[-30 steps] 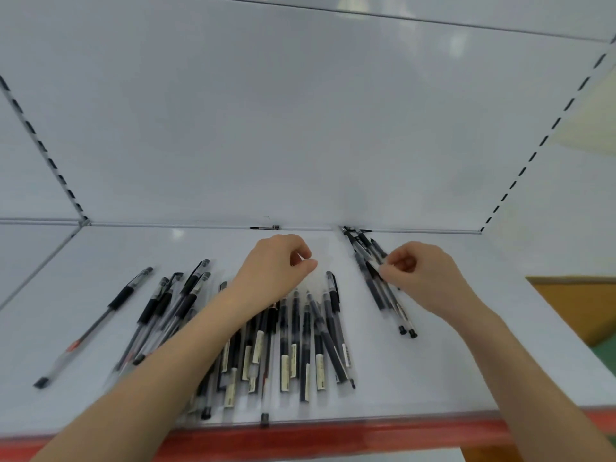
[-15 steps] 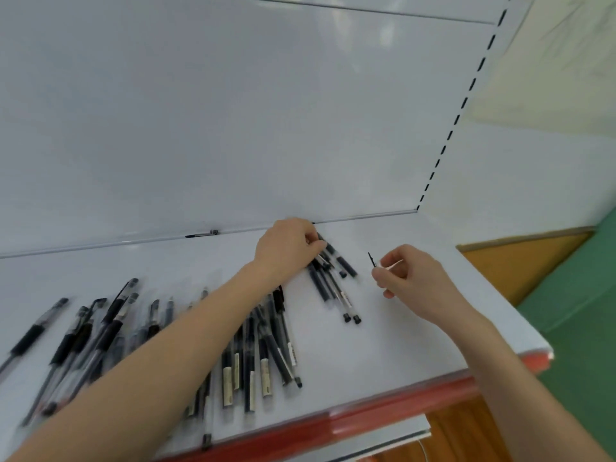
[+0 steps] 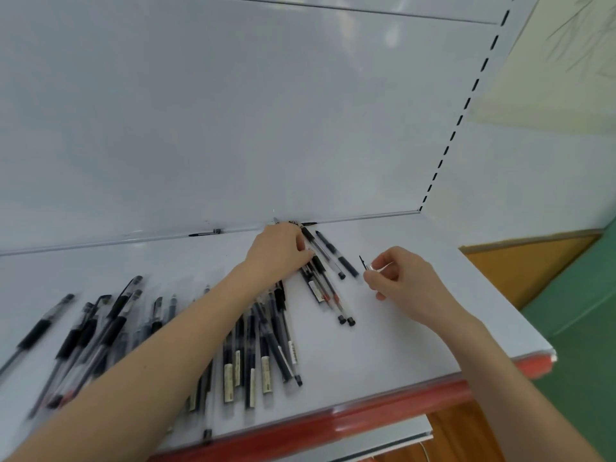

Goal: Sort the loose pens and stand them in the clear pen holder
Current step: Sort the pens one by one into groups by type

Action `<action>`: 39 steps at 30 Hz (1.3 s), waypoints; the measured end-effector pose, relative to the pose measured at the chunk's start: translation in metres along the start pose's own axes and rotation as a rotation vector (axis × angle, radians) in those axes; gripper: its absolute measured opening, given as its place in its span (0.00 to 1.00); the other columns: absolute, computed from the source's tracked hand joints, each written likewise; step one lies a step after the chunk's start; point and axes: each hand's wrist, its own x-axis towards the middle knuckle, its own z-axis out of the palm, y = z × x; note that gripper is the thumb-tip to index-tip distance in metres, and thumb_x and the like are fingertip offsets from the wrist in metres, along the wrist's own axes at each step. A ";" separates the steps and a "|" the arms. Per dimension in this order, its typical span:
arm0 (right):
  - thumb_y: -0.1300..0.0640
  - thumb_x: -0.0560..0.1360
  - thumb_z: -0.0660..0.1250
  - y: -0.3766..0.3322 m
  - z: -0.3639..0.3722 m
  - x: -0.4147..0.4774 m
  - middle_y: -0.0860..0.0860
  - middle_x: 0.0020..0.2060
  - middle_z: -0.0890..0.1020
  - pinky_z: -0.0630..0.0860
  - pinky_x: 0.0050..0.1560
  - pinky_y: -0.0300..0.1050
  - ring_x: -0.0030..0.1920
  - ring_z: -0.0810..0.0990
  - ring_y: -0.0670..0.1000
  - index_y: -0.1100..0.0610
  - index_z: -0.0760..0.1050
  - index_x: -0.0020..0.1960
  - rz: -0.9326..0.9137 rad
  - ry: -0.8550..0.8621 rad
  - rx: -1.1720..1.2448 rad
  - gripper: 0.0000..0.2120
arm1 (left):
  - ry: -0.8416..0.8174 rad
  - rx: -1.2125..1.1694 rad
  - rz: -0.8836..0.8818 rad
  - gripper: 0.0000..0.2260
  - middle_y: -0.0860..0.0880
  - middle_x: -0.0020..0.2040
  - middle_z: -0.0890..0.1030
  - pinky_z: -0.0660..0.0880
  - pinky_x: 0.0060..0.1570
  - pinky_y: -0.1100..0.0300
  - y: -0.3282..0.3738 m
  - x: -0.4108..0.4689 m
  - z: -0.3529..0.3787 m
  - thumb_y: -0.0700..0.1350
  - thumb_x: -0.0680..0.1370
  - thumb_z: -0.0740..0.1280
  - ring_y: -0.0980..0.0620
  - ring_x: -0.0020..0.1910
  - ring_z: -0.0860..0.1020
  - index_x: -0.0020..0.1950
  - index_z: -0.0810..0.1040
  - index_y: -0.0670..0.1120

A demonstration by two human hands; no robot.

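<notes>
A white metal shelf (image 3: 416,328) with a red front edge strip (image 3: 383,408) runs below a plain white back panel (image 3: 233,111), and a slotted upright (image 3: 466,105) marks the right-hand corner. Loose black-and-clear gel pens lie in three lots: a spread at the left (image 3: 96,328), a crowded heap in the middle (image 3: 263,341) partly hidden under the forearm, and a small slanted bunch near the back (image 3: 321,281). Two more pens (image 3: 333,253) lie just beside that bunch.

The left hand (image 3: 278,253) lies over the top of the small bunch with its fingers bent down onto the barrels. Whether its grip closes round any of them cannot be told. The right hand (image 3: 405,281) is raised just right of the bunch, its grip narrow, thumb and forefinger pinching a thin clear piece with a dark tip (image 3: 365,263). It is too small to say whether it is a whole pen seen end-on. The clear pen holder is not in view, so no pen stands in it as far as can be seen.

The risks lie in the heap and the edge. Several middle pens reach close to the red strip, and a sweep of the left forearm would likely roll them off. Dragging the bunch by the fingertips could fan it out, since round barrels slide over one another. The pinched piece is slight and could slip from so small a hold.
</notes>
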 end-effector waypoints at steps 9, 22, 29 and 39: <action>0.52 0.73 0.67 -0.003 0.006 0.000 0.48 0.35 0.82 0.67 0.26 0.26 0.29 0.77 0.36 0.48 0.69 0.41 -0.028 -0.013 0.002 0.06 | -0.056 0.093 -0.122 0.14 0.50 0.30 0.69 0.63 0.27 0.62 0.001 0.006 0.003 0.47 0.72 0.65 0.53 0.29 0.68 0.30 0.65 0.44; 0.53 0.74 0.66 -0.017 0.003 -0.009 0.46 0.32 0.81 0.75 0.34 0.41 0.28 0.77 0.40 0.48 0.74 0.42 -0.082 0.065 0.213 0.03 | 0.029 -0.506 -0.211 0.13 0.50 0.24 0.66 0.64 0.30 0.60 0.006 -0.012 -0.011 0.43 0.71 0.69 0.53 0.23 0.65 0.29 0.69 0.43; 0.62 0.77 0.62 -0.063 -0.007 -0.004 0.44 0.33 0.79 0.75 0.33 0.33 0.31 0.77 0.40 0.49 0.77 0.46 -0.269 0.139 0.507 0.09 | 0.203 -1.073 -0.031 0.04 0.49 0.35 0.84 0.80 0.44 0.57 0.018 -0.063 -0.046 0.40 0.76 0.65 0.49 0.38 0.84 0.42 0.77 0.42; 0.65 0.75 0.66 -0.120 -0.022 -0.010 0.40 0.33 0.82 0.75 0.34 0.32 0.34 0.80 0.41 0.49 0.78 0.44 -0.618 -0.037 0.464 0.10 | 0.415 -0.647 0.157 0.04 0.61 0.35 0.78 0.74 0.36 0.58 0.007 -0.103 -0.064 0.49 0.73 0.64 0.58 0.32 0.74 0.41 0.75 0.59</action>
